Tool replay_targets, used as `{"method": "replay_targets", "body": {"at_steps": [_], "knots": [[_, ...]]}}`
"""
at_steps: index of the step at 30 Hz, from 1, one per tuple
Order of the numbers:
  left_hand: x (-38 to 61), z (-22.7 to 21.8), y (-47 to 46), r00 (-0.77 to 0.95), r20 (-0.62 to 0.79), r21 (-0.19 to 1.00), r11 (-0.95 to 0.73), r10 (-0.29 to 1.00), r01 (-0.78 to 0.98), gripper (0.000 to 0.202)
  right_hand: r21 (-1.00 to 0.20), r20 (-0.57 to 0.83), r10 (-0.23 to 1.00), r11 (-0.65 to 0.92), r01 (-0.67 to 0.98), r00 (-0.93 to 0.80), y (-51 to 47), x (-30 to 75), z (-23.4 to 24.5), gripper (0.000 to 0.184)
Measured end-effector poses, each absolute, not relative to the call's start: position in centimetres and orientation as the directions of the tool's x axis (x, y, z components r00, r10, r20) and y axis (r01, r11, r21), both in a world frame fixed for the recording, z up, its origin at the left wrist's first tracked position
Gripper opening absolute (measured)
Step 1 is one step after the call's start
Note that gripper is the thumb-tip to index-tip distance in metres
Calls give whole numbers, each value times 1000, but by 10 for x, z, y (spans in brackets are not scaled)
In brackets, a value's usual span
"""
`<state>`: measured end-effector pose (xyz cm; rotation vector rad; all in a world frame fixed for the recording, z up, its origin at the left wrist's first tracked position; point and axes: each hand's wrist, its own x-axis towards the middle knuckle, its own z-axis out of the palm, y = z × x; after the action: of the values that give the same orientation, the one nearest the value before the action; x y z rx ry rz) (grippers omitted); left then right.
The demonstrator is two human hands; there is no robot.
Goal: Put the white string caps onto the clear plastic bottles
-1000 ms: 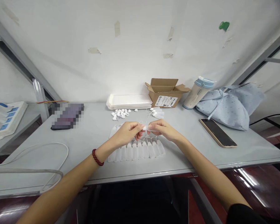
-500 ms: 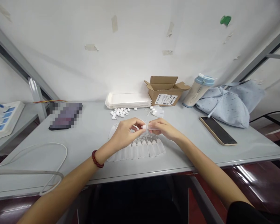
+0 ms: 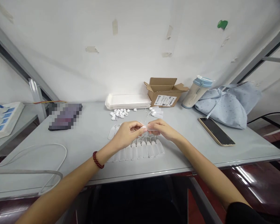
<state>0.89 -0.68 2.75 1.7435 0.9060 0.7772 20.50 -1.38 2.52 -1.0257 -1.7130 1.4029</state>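
At the middle of the table, my left hand (image 3: 128, 134) pinches a small white cap (image 3: 143, 127) between thumb and fingertips. Facing it, my right hand (image 3: 163, 128) grips a small translucent squeeze bottle (image 3: 151, 128), mostly covered by the fingers. Cap and bottle neck meet between the two hands; how firmly they are joined cannot be made out. Just below lies a row of several translucent bottles (image 3: 140, 151) with thin looped straps, and more bottles are partly hidden behind my hands. Loose white caps (image 3: 120, 113) are heaped farther back on the left.
Several capped bottles (image 3: 156, 112) lie before an opened cardboard box (image 3: 165, 95), beside stacked white trays (image 3: 129, 101). On the right are a tumbler (image 3: 196, 93), a blue cloth bag (image 3: 224, 107) and a phone (image 3: 216, 131). A white cable (image 3: 64, 152) loops across the left side.
My hands have stayed together in nearly the same place. My fingers have closed in around the joint between cap and bottle, so less of both shows. The view has shifted slightly.
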Motion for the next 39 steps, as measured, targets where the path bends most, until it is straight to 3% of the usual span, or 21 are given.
{"method": "replay_targets", "body": {"at_steps": [7, 10, 14, 19, 22, 25, 28, 31, 34, 39], "knots": [[11, 23, -12, 424, 378, 833, -502, 823, 233, 6, -983, 19, 885, 102, 154, -465, -14, 205, 23, 31], [11, 23, -12, 431, 419, 808, -544, 799, 224, 7, -984, 19, 887, 100, 150, -462, -13, 206, 23, 33], [10, 29, -11, 454, 321, 886, -434, 831, 167, 15, -985, 36, 888, 110, 136, -458, -13, 206, 23, 34], [7, 34, -6, 576, 68, 950, -228, 815, 211, 30, -983, 53, 882, 130, 133, -469, -14, 205, 24, 36], [8, 33, -7, 576, 46, 941, -228, 816, 249, 32, -982, 46, 881, 126, 140, -471, -14, 204, 25, 35], [8, 31, -10, 530, 208, 874, -399, 822, 276, 23, -985, 41, 883, 115, 131, -468, -14, 204, 25, 34], [7, 29, -11, 537, 442, 681, -659, 718, 320, 17, -987, 33, 885, 102, 124, -465, -13, 205, 24, 34], [7, 27, -12, 556, 528, 568, -754, 642, 331, 16, -989, 20, 878, 88, 119, -478, -13, 205, 23, 35], [7, 28, -12, 551, 479, 641, -701, 683, 312, 13, -990, 11, 871, 79, 119, -490, -14, 205, 24, 36], [8, 35, -11, 478, 265, 863, -427, 837, 269, 18, -980, 101, 917, 158, 120, -386, -14, 203, 26, 34]]}}
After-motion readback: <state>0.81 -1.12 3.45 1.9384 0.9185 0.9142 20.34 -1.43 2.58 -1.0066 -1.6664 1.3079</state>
